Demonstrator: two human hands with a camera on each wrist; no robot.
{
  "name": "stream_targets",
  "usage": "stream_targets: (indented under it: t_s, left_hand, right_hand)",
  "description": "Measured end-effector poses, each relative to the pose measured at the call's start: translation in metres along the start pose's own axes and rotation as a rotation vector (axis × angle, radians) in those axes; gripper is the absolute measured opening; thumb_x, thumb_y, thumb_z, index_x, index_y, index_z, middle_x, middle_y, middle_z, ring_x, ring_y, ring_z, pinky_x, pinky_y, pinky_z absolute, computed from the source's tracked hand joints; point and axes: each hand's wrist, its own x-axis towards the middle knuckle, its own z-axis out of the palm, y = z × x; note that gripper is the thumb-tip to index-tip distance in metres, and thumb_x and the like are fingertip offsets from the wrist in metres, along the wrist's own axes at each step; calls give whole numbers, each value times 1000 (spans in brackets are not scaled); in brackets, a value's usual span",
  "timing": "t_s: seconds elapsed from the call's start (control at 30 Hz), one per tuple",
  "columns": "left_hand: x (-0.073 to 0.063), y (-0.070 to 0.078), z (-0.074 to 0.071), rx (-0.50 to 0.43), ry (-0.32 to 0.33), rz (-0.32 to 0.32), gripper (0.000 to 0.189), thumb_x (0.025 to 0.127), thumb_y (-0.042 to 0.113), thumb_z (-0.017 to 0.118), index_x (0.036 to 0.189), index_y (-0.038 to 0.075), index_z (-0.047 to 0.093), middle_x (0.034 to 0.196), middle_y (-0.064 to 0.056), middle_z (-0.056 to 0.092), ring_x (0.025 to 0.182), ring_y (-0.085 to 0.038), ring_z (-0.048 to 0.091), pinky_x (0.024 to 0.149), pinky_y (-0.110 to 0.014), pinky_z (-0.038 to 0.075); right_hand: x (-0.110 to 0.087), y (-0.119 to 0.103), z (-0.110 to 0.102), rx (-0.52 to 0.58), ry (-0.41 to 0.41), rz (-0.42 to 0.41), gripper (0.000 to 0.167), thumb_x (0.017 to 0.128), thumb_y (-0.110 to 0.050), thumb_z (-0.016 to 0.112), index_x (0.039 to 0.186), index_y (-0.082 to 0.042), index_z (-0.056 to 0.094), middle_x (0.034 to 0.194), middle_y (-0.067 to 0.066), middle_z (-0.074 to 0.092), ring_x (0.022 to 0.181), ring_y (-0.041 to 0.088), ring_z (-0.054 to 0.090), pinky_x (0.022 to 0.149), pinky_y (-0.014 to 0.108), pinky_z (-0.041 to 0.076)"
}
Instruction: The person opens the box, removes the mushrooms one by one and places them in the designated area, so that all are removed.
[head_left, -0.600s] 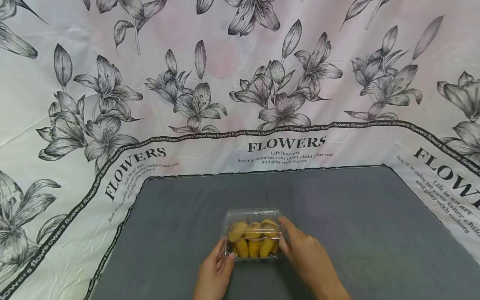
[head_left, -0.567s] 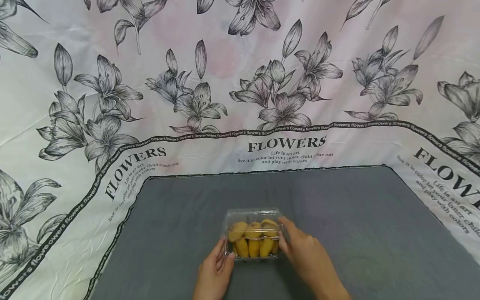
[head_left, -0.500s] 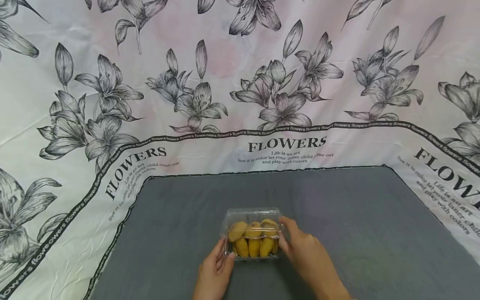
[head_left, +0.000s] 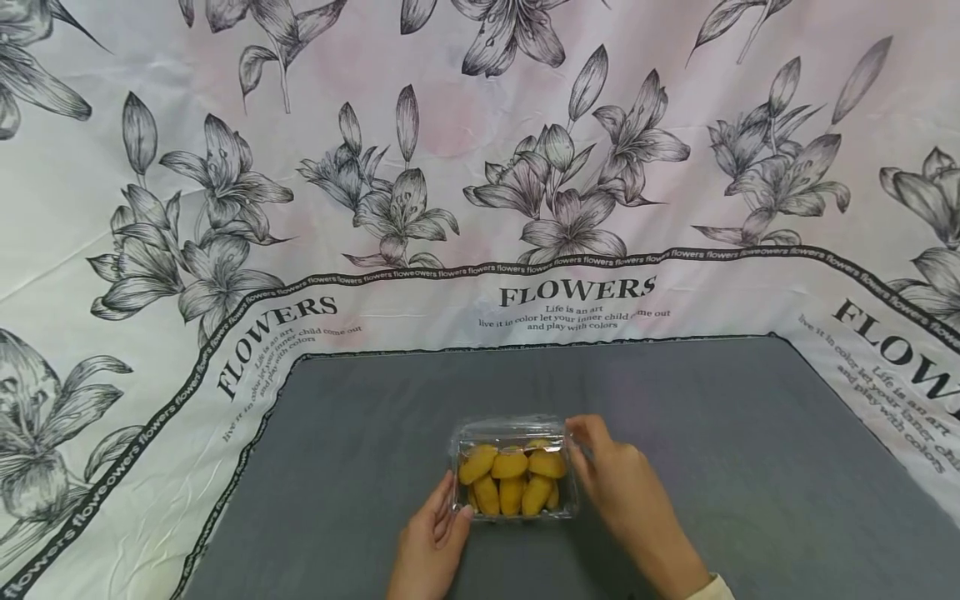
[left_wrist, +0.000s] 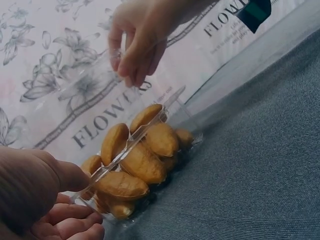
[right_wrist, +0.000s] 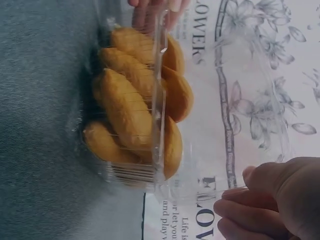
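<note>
A clear plastic clamshell container (head_left: 567, 507) rests on the grey surface, packed with several yellow, oval, tapered pieces (head_left: 512, 465) that look like small fruit. My left hand (head_left: 427, 546) holds its left side, the thumb (left_wrist: 72, 176) over the rim and fingers below. My right hand (head_left: 630, 492) pinches the edge of the see-through lid (right_wrist: 250, 95) at the right corner, thumb against curled fingers. In both wrist views the lid stands swung up from the base, and the upper pieces show above the rim (right_wrist: 159, 95).
Grey cloth (head_left: 360, 433) covers the flat surface around the container. Behind and at both sides hangs a white curtain (head_left: 442, 317) printed with lilies and the word FLOWERS. A pale sleeve cuff (head_left: 712, 588) shows at the right wrist.
The right hand has moved slightly up and right, raising the lid edge; the yellow pieces now show more plainly. The left hand stays on the container's left side. The head view has shifted a little.
</note>
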Motion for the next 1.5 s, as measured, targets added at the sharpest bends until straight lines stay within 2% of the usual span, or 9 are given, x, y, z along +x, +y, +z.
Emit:
stream_targets:
  t_s: [0.07, 0.13, 0.3, 0.47, 0.67, 0.83, 1.17, 1.4, 1.5]
  left_hand:
    - [0, 0, 0, 6, -6, -2, 68, 106, 21, 70, 158, -10, 40, 156, -32, 44, 143, -44, 47, 109, -38, 52]
    - [0, 1, 0, 8, -7, -5, 68, 106, 21, 70, 157, -10, 40, 156, -32, 44, 143, -43, 48, 109, -38, 52]
    - [0, 2, 0, -3, -9, -19, 68, 105, 22, 70, 158, -10, 40, 156, -32, 44, 143, -43, 48, 108, -37, 53]
    - [2, 4, 1, -7, -14, -62, 70, 105, 24, 70, 159, -8, 39, 158, -32, 42, 145, -43, 45, 109, -36, 52]
    - [3, 5, -1, -24, -7, -73, 70, 105, 23, 70, 160, -7, 38, 159, -31, 42, 147, -42, 43, 110, -35, 51]
    - [3, 5, 0, -28, -6, -51, 69, 105, 22, 70, 159, -8, 39, 158, -32, 43, 146, -43, 45, 109, -36, 52]
    - [2, 4, 1, -23, -3, -46, 69, 105, 21, 71, 158, -9, 39, 157, -31, 44, 146, -42, 45, 110, -36, 51]
    - [2, 5, 2, -20, 5, -83, 70, 105, 24, 71, 159, -6, 39, 158, -30, 43, 146, -41, 44, 110, -35, 51]
    - [2, 5, 2, -20, 0, -80, 70, 105, 23, 71, 160, -7, 39, 158, -31, 42, 146, -42, 44, 111, -36, 51]
  right_hand:
    - [2, 1, 1, 8, 2, 13, 25, 98, -9, 78, 119, -10, 65, 110, 13, 80, 85, 29, 80, 54, 36, 62]
    - [5, 2, 1, 17, 3, 15, 24, 99, -9, 77, 120, -10, 65, 110, 14, 80, 88, 30, 80, 58, 40, 64]
    - [14, 7, 2, 68, 17, 7, 23, 100, -9, 76, 120, -6, 66, 107, 17, 80, 90, 30, 80, 64, 36, 67]
    - [20, 7, 2, 105, 23, 58, 22, 101, -15, 75, 119, -6, 66, 106, 13, 81, 92, 25, 80, 71, 39, 67]
    - [28, 10, 6, 126, 49, 76, 17, 99, -16, 78, 110, -7, 68, 100, 7, 82, 87, 23, 80, 67, 39, 67]
    - [35, 13, 8, 122, 68, 75, 16, 97, -13, 79, 108, -5, 69, 100, 11, 81, 90, 27, 80, 67, 42, 67]
    - [44, 18, 14, 150, 70, 105, 18, 98, -13, 78, 111, -3, 71, 104, 13, 81, 94, 28, 80, 71, 45, 66]
    - [50, 23, 19, 175, 40, 154, 19, 99, -11, 77, 115, -2, 72, 108, 14, 80, 98, 27, 79, 76, 45, 67]
    - [52, 24, 21, 176, 30, 164, 20, 99, -10, 77, 116, -1, 72, 110, 15, 80, 99, 28, 79, 77, 45, 67]
